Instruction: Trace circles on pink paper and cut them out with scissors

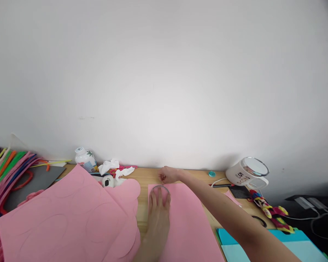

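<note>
My left hand (pixel 159 209) lies with fingers stretched out over a round, grey-rimmed disc or ring (pixel 160 186), pressing it onto a pink sheet (pixel 187 222). Most of the round thing is hidden beneath that hand. Just beyond the sheet's far edge, my right hand (pixel 168 175) is closed, its fingers curled together by the ring's top side; whatever they may hold is too small to make out. To the left sits another large pink sheet (pixel 68 218) with faint drawn circles. Rounded pink cut-outs (pixel 129 222) are stacked beside it.
A white mug (pixel 239 173) stands at the back right near a beaded or knitted figure (pixel 270 211). Blue sheets (pixel 278 242) lie at front right. A white bottle (pixel 86 159), crumpled tissue (pixel 108 166) and colourful pipe cleaners (pixel 9 174) are at left. The wall (pixel 164 91) bounds the desk.
</note>
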`<state>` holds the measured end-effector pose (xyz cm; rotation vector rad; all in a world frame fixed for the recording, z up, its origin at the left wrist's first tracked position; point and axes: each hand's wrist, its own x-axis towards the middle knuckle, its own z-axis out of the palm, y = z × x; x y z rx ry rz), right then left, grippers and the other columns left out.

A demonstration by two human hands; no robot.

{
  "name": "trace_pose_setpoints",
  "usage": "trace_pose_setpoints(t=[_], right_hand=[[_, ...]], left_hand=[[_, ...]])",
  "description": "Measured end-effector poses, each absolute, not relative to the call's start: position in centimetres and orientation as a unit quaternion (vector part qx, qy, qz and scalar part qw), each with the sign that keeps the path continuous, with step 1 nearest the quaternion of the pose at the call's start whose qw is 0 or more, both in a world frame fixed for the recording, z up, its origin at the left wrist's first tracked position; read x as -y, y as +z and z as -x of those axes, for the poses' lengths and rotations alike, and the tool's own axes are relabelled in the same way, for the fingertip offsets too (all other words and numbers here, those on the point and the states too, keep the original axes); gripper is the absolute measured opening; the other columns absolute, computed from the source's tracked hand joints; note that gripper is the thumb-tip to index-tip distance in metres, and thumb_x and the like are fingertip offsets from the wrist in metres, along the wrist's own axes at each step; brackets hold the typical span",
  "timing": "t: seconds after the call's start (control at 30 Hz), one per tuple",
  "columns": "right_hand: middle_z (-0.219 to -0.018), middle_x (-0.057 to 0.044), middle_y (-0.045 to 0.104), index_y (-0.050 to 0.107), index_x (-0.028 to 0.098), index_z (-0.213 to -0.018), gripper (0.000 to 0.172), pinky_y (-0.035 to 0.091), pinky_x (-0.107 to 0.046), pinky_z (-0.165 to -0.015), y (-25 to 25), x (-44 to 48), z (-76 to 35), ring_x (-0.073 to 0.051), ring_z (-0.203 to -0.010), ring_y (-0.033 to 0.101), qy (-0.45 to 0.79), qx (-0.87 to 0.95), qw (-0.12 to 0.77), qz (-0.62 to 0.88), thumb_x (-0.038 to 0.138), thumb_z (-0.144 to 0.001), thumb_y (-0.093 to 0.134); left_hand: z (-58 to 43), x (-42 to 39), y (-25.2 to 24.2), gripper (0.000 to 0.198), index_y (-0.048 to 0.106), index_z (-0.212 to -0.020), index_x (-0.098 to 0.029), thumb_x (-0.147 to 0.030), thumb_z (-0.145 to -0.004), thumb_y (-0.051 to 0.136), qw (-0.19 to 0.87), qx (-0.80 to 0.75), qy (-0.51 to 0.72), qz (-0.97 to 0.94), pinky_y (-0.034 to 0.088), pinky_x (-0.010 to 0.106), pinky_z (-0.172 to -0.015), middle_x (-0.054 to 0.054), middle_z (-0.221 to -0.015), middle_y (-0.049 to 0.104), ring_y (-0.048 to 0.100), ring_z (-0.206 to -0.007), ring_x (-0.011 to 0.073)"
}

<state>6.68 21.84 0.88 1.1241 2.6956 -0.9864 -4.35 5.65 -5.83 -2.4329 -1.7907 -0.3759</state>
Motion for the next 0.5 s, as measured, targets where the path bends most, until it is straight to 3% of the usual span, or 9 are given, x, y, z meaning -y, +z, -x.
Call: trace_pose_setpoints(t=[0.2,0.3,0.4,0.5], right_hand=[[-0.067,0.002,0.060,0.060,0.013,-0.069,0.012,0.041,-0.019,-0.055,0.7,-19.3,-9.1,-0.010,-0.063,0.054,-0.321,-0.844,-0.021,-0.429,0.003,-0.064,0.064],[-0.068,0.003,0.058,0.059,0.012,-0.073,0.005,0.044,-0.022,-0.056,0.5,-17.5,-10.0,-0.010,-0.062,0.055,-0.318,-0.824,-0.045,-0.467,0.012,-0.074,0.064],[-0.072,0.002,0.059,0.058,0.012,-0.077,0.013,0.048,-0.026,-0.060,0.0,-15.5,-10.5,-0.010,-0.065,0.057,-0.307,-0.793,-0.078,-0.521,0.023,-0.084,0.059],[-0.078,0.000,0.061,0.058,0.012,-0.082,0.012,0.048,-0.027,-0.063,-0.7,-13.8,-10.7,-0.012,-0.069,0.058,-0.290,-0.746,-0.120,-0.588,0.024,-0.084,0.058]], left_hand=[[4.8,-6.0,-1.4,0.042,0.048,-0.125,-0.025,-0.015,-0.085,0.038,-0.046,0.585,-0.069,0.807,0.033,0.043,-0.095,0.011,-0.126,0.045,0.040,-0.114,0.0271],[5.2,-6.5,0.9,0.039,0.051,-0.120,-0.024,-0.015,-0.087,0.032,-0.094,0.556,-0.009,0.826,0.037,0.038,-0.089,0.010,-0.117,0.048,0.041,-0.109,0.0252],[6.0,-7.6,2.1,0.044,0.054,-0.114,-0.028,-0.007,-0.079,0.037,-0.107,0.530,0.013,0.841,0.038,0.036,-0.084,0.007,-0.109,0.050,0.041,-0.104,0.0250],[6.6,-8.9,2.7,0.052,0.058,-0.111,-0.026,-0.002,-0.067,0.046,-0.132,0.509,0.048,0.849,0.038,0.035,-0.082,0.009,-0.104,0.051,0.044,-0.096,0.0245]])
